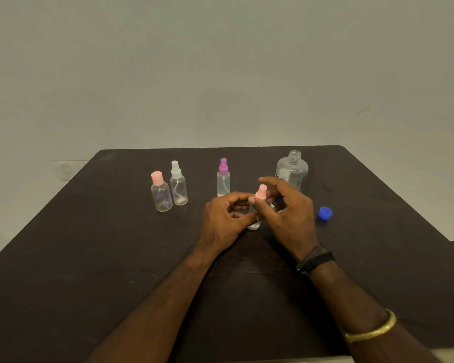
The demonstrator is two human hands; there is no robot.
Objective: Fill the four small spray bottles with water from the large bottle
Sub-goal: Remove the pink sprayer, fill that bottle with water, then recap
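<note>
Left hand [224, 218] at centre frame, fingers curled round the body of the pink-topped spray bottle [261, 193], holding it upright with its base on or just above the table [63, 258], hard to tell which; right hand [291, 213] just right of it, thumb and forefinger pinching the pink spray top, other fingers loosely spread; black wristband [313, 259] on the right wrist, gold bangle [370, 334] further down the forearm at lower right; large bottle [292, 169] upright behind the right hand, right of centre near the far table edge, neck open, water level not readable; blue cap [325, 213] lying on the table right of the right hand, apart from it; purple-topped spray bottle [223, 179] upright just above the left hand, seemingly holding clear liquid; further left, white-topped spray bottle [178, 188] and pink-capped bottle [161, 195] standing side by side, nearly touching; plain pale wall [220, 61] filling the upper half of the frame
</note>
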